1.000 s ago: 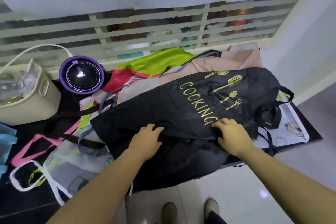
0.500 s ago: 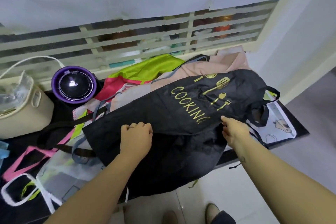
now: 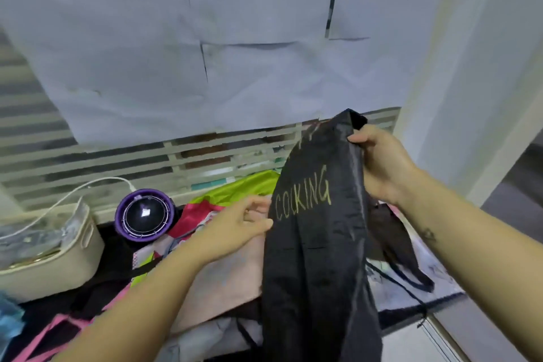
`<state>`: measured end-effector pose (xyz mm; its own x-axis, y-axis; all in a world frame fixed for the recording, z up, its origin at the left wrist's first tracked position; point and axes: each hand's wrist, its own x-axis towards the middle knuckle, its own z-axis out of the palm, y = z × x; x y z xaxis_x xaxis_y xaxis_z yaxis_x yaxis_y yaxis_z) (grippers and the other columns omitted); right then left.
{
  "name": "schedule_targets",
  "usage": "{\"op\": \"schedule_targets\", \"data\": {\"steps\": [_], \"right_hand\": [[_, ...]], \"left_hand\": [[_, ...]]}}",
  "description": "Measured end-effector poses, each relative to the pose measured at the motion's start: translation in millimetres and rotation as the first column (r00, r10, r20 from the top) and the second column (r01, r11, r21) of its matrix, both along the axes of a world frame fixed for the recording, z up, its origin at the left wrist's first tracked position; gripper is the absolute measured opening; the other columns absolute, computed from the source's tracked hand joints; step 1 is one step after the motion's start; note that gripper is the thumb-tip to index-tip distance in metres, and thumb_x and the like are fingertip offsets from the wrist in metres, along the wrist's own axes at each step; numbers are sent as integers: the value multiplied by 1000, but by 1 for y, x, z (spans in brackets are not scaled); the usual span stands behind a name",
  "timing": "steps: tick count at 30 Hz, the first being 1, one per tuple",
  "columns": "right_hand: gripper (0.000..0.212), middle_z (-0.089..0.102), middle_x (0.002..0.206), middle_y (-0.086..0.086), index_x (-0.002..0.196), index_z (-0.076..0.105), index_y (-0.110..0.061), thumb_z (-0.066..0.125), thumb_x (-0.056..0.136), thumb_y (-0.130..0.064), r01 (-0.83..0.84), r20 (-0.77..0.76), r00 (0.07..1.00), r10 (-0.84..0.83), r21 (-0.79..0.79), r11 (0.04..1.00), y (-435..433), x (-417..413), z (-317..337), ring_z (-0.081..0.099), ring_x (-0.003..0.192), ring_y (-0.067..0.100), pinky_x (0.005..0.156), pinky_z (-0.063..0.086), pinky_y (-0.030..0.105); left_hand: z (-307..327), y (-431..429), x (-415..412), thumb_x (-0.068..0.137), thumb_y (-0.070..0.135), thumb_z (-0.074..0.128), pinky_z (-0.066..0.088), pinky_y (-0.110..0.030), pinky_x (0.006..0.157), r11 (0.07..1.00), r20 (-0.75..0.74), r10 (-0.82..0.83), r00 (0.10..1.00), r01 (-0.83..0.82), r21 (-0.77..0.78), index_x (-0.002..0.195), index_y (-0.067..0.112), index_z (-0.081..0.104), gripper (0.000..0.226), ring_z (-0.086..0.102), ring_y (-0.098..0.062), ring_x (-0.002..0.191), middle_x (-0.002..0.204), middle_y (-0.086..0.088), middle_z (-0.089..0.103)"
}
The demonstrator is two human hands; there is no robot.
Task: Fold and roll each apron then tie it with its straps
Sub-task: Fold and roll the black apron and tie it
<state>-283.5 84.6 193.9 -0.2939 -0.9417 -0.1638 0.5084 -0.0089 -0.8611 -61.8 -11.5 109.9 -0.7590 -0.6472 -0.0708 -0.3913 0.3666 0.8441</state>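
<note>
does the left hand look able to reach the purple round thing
Probably yes: nothing stands between the left hand and the purple round thing, though it seems to pinch the black apron and must let go.

The black apron [image 3: 317, 244], hanging upright right of centre, bears the word "COOKING" in yellow-gold capitals, running slightly uphill. No other text is legible.

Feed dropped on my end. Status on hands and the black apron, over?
Right hand grips black apron near its top, apron hanging. Left hand pinches its left edge beside COOKING print. Pile of other aprons underneath, nothing blocking.
</note>
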Motion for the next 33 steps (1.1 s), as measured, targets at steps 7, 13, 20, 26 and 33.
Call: {"op": "schedule_targets", "data": {"steps": [7,13,20,26,33], "right_hand": [[37,68,70,10,70,69,-6,72,35,-19,-239,-128,967,220,-152,959,8,15,78,65,61,24,62,56,25],[34,67,69,9,72,68,-7,62,42,-22,-130,-125,986,108,-181,975,6,16,95,63,59,23,58,55,25],[19,67,77,9,84,63,-12,48,92,-21,164,-212,954,-210,-216,963,-9,3,97,63,68,24,68,53,31],[20,54,75,3,78,46,-21,44,97,-17,287,-657,607,-448,-346,894,-17,6,103,50,69,17,58,40,25],[12,59,76,2,82,56,-14,59,93,-13,470,-329,754,-568,-334,817,-15,-2,105,56,64,13,55,45,19]], "left_hand": [[50,-30,14,86,25,69,48,-9,75,985,-251,110,962,-72,155,140,35,35,65,53,4,116,137,18,45],[64,-22,14,90,28,64,50,-12,73,984,-288,141,947,-166,-64,110,28,63,21,66,2,89,104,14,70],[100,-34,22,86,32,67,46,-10,64,861,-318,222,922,-338,-379,94,25,62,11,63,3,79,90,12,68],[178,-53,26,86,38,67,37,-20,60,593,-284,128,950,-303,-746,83,19,54,23,52,-16,65,70,1,60],[234,-75,36,93,52,42,36,-35,59,71,-178,105,978,-186,-980,78,6,58,51,59,-36,75,78,-13,61]]}}
